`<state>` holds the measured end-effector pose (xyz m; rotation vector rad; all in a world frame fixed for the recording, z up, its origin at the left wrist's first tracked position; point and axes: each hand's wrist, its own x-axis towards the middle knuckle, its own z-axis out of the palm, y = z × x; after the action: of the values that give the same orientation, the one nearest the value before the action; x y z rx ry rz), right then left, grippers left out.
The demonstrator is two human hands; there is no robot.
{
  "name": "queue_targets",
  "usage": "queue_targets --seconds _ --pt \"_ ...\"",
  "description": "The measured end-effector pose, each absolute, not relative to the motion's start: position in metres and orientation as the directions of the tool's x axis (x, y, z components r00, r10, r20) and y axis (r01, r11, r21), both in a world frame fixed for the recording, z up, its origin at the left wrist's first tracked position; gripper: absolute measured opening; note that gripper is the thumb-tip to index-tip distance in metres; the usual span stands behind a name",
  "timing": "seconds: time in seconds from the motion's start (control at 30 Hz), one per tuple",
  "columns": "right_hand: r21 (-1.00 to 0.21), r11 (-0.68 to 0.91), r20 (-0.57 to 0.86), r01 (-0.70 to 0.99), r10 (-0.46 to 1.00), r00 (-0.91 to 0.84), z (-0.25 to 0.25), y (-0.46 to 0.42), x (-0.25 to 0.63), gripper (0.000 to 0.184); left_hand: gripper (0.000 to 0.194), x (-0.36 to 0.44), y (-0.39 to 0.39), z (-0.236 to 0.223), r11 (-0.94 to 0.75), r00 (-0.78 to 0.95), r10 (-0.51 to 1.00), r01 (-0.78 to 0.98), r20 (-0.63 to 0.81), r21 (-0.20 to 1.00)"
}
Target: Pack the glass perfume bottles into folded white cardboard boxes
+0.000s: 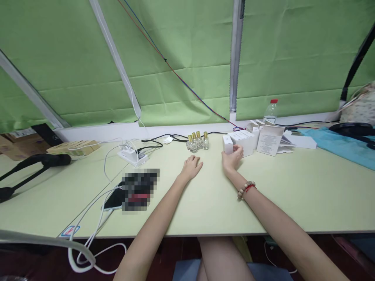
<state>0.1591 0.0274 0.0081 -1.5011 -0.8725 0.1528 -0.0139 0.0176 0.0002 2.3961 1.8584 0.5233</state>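
Note:
My left hand lies on the pale tabletop with its fingers loosely stretched and nothing in it. Just beyond its fingertips stand several small clear glass bottles with gold caps, bunched together, and one more bottle at their right. My right hand is closed around the lower part of a small upright white box; the thumb is on its near left side. Directly behind and to the right of that hand is a row of similar white boxes.
Farther right are an unfolded printed white carton, a red-capped water bottle and a blue cloth. On the left lie a power strip, white cables, a dark tablet-like device, yellowish boxes and a black padded frame.

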Motion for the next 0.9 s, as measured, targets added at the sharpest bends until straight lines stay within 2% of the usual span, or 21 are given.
queue_targets --seconds 0.1,0.23,0.37,0.53,0.9 --pt "-0.841 0.135 0.493 0.524 0.590 0.640 0.010 0.027 0.166 0.037 0.038 -0.014 0.017 0.000 -0.266 0.211 0.952 0.927 0.220 0.263" --pt "-0.796 0.112 0.540 0.595 0.578 0.612 0.010 0.030 0.174 0.040 0.038 -0.013 0.016 -0.001 -0.268 0.212 0.952 0.926 0.221 0.266" --pt "-0.776 0.093 0.562 0.624 0.550 0.618 0.007 0.035 0.182 0.055 0.039 -0.013 0.014 -0.001 -0.264 0.207 0.954 0.922 0.216 0.283" --pt "-0.809 0.043 0.508 0.586 0.552 0.661 0.003 0.041 0.186 0.073 0.039 -0.012 0.012 0.002 -0.258 0.205 0.957 0.923 0.203 0.284" --pt "-0.825 -0.032 0.429 0.564 0.613 0.663 0.005 0.040 0.185 0.062 0.038 -0.013 0.013 0.000 -0.262 0.206 0.955 0.924 0.214 0.280"
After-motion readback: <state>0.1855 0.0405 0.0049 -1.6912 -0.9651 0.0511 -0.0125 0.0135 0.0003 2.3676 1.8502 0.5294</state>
